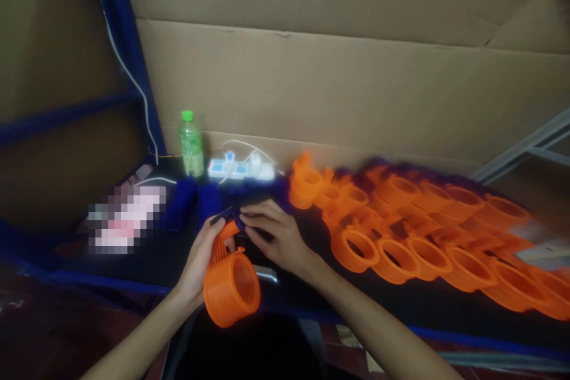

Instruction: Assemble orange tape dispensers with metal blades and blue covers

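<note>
The bottle point(192, 148), green-capped and upright at the back of the tabletop point(151, 270), carries a pale label with marks too blurred to read. Beside it lies a white power strip point(229, 169) with blue-toned socket faces, plugs and thin leads. Left of these, a pixelated patch point(129, 217) covers whatever lies there.

The orange piece point(218, 300) is held up in front of the person, above the near edge of the tabletop. Its long axis slants — the wide ring sits at the low end, toward the person, and the ribbed stem climbs away to a bent upper end. The ring's round opening faces mostly right and a little upward.

The left hand point(200, 258) has its grip wrapped around the stem, thumb near the top. A dark blue piece point(239, 223) touches that upper end, and the right hand point(278, 237) has its grip pinched on it, thumb and fingertips drawn together.

More orange parts point(392, 274) crowd the right side in rows, their front rings opening upward and toward the person. Blue blocks point(180, 206) lie just beyond the left hand, before the cardboard wall point(333, 86).
</note>
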Available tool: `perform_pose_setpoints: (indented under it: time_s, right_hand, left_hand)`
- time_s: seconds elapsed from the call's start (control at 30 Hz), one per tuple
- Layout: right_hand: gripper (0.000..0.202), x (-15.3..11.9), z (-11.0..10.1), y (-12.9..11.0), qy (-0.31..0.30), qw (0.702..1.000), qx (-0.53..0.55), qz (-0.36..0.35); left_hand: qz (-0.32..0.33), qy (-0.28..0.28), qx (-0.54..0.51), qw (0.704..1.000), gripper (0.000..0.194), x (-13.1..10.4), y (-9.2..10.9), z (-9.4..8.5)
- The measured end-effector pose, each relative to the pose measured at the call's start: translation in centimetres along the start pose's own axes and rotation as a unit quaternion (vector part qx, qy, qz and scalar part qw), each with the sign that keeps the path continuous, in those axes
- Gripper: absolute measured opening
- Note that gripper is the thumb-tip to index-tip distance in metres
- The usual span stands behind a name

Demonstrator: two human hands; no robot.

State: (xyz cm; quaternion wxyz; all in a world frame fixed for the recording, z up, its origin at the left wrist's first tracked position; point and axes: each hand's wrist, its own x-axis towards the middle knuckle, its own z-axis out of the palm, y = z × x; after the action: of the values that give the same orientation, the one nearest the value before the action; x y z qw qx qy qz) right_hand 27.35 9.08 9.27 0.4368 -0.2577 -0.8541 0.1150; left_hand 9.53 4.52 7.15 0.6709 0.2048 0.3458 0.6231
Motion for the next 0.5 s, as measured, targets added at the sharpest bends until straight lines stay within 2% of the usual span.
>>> perform_pose_setpoints:
  time_s: [0.1, 0.3, 0.4, 0.5]
  right_hand:
    - [0.024, 0.0, -0.2, -0.3, -0.026, 0.996, 0.076, 0.035]
    - [0.016, 0.2, -0.2, -0.2, -0.019, 0.978, 0.176, 0.113]
    - [0.022, 0.5, -0.7, 0.1, -0.049, 0.971, 0.208, 0.105]
    - [0.024, 0.8, -1.5, 0.1, -0.068, 0.976, 0.191, 0.082]
  left_hand:
    - [0.002, 0.0, 0.003, 1.0, 0.035, -0.2, 0.1, 0.1]
    - [-0.016, -0.036, 0.005, 0.999, 0.028, -0.5, 0.3, 0.2]
    - [-0.028, -0.045, 0.018, 0.998, 0.028, -0.3, 0.2, -0.1]
    - [-0.036, -0.04, 0.033, 0.998, 0.029, 0.0, 0.2, -0.4]
